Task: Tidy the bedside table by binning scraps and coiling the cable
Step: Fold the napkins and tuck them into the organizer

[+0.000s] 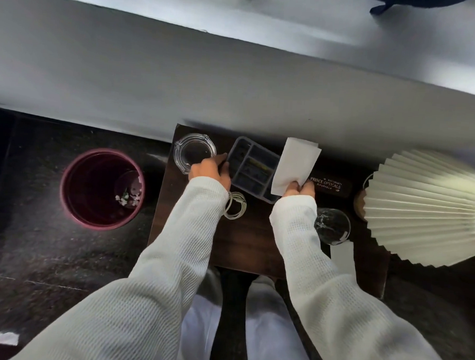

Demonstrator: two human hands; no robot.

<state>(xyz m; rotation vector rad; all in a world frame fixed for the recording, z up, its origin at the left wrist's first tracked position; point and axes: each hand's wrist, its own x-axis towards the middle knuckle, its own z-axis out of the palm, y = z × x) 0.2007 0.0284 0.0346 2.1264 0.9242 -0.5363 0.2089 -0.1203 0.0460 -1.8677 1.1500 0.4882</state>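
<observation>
My left hand [209, 170] grips the left edge of a grey compartment tray [254, 169] on the dark wooden bedside table [244, 243]. My right hand [299, 189] pinches a white folded paper [296, 165] that stands up over the tray's right end. A white cable [236, 206] lies coiled on the table just below the tray, partly hidden by my left sleeve. A maroon bin [102, 189] stands on the floor to the left of the table, with scraps at its bottom.
A glass ashtray [194, 151] sits at the table's back left corner. A dark spectacle case [331, 186], a drinking glass [332, 226] and a pleated white lamp shade [427, 209] fill the right side. A white slip [342, 257] lies near the front right. Wall behind.
</observation>
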